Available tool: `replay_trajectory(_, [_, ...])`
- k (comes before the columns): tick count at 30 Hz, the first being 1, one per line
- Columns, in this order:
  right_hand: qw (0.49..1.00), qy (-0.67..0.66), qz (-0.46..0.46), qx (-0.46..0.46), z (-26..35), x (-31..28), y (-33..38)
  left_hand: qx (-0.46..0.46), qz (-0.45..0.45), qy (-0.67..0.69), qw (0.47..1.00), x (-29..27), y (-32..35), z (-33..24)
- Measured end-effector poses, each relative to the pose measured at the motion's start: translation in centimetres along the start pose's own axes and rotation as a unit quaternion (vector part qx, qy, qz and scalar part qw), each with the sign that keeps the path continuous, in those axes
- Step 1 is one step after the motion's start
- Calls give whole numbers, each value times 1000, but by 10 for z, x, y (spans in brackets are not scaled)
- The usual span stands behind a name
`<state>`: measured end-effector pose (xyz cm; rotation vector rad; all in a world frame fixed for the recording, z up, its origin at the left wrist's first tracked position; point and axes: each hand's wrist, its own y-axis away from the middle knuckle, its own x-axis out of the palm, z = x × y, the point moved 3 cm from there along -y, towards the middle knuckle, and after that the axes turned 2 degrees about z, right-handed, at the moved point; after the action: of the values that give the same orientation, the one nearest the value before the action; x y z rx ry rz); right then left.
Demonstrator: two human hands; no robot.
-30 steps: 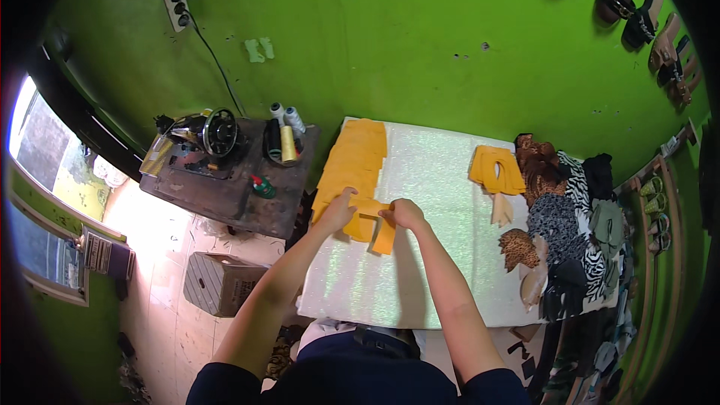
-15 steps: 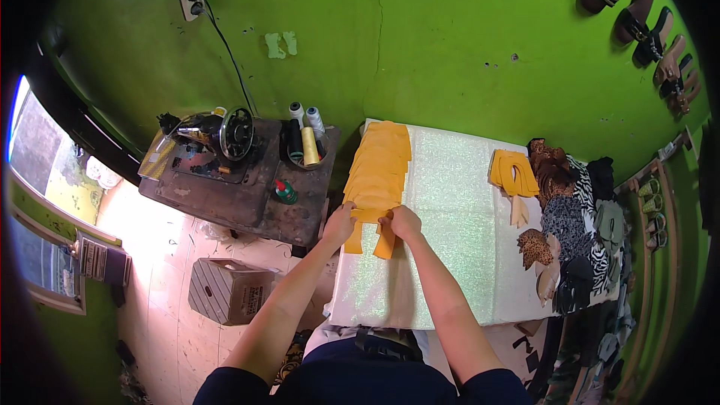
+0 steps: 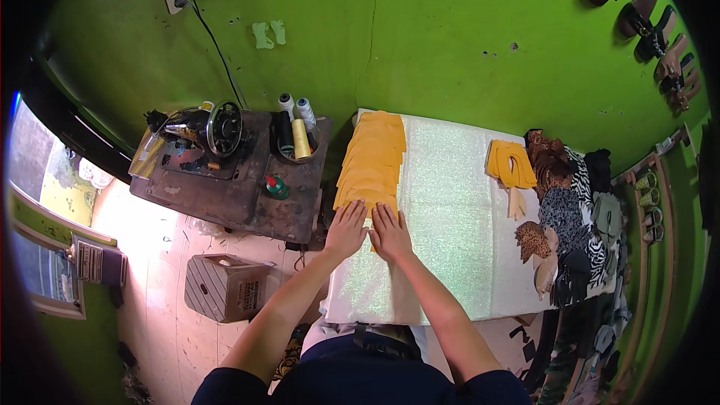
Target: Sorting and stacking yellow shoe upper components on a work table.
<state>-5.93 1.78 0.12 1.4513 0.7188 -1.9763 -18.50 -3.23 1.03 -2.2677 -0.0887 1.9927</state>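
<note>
Left hand and right hand press flat, fingers spread, on the yellow pieces. A glittery sheet covers the table beneath, green wall behind.

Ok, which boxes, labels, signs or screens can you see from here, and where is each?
Cardboard box: on the floor left of the table, below the sewing bench; squat, brown, striped side, open top.
Small bottle: on the bench's right part; green with a red cap and a pale label.
Framed panel: at the far left by the window; small, dark, with pale print.
No screens in view.
</note>
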Motion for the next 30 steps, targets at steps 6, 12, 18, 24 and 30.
replay_trajectory(6, [999, -22, 32, 6, -2, 1, 3, -14, 62, -26, 998, 7, 4, 0])
replay_trajectory(12, [993, -117, 32, 9, -28, -24, -1, -80, -23, -45, 996, -12, -23, -31])
replay_trajectory(18, [977, -174, -115, 34, -115, -68, 22, -36, -32, 6, 999, -2, -86, -113])
replay_trajectory(24, [976, -135, -162, 54, -237, -114, 63, 25, -33, 116, 992, 10, -172, -219])
replay_trajectory(30, [974, -53, -208, 71, -360, -181, 81, 66, -64, 162, 983, 20, -254, -281])
